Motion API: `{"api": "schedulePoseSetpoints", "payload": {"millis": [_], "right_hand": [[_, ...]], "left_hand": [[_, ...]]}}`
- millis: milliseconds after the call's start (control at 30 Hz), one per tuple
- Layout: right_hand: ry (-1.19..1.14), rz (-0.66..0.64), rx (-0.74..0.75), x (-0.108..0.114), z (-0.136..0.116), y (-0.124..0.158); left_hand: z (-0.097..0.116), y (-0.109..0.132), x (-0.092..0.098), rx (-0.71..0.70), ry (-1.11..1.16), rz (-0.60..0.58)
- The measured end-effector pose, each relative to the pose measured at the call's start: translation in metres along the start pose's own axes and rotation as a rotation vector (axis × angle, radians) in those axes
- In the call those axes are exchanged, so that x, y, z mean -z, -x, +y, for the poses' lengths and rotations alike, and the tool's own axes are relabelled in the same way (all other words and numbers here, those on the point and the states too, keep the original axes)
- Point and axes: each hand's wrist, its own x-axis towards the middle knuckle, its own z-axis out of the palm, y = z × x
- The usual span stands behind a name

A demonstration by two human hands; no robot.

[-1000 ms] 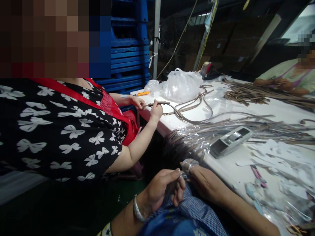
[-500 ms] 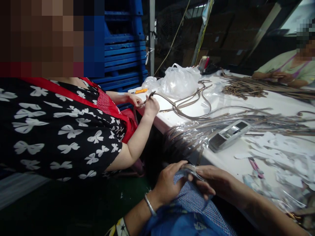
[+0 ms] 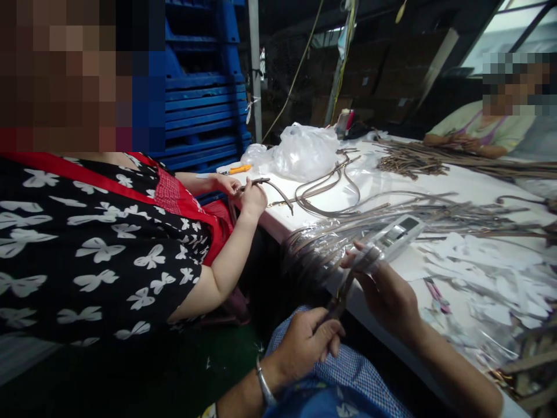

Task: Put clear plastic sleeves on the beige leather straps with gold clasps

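A thin brown strap (image 3: 343, 290) stretches between my two hands above my lap. My left hand (image 3: 308, 343), with a silver bangle on the wrist, is closed on its lower end. My right hand (image 3: 385, 293) is higher, at the white table's edge (image 3: 378, 325), with its fingers pinched on the strap's upper end, which is wrapped in clear film. A bundle of similar straps in a clear plastic bag (image 3: 324, 247) hangs over the table edge just beyond my right hand.
A person in a black patterned top (image 3: 100, 244) sits close on my left and handles a strap (image 3: 261, 183) at the table corner. Another person (image 3: 483, 130) works at the far right. On the table lie a tape dispenser (image 3: 398, 232), white paper scraps (image 3: 478, 261), loose straps and a plastic bag (image 3: 300, 151).
My hands were together over my lap; now they are apart. The right hand has risen to the table edge and the strap is drawn out between them. The view has shifted slightly.
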Motion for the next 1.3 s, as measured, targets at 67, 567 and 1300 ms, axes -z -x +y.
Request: {"api": "schedulePoseSetpoints", "payload": {"millis": [67, 567, 1300], "right_hand": [[0.141, -0.117, 0.094, 0.001, 0.016, 0.002], [0.503, -0.485, -0.095, -0.011, 0.033, 0.038], [-0.871, -0.352, -0.596, -0.009, -0.01, 0.072]], "left_hand": [[0.01, 0.006, 0.001, 0.026, 0.048, -0.015], [0.027, -0.007, 0.053, 0.006, -0.577, 0.186], [-0.014, -0.033, 0.031, -0.612, -0.74, 0.121]]}}
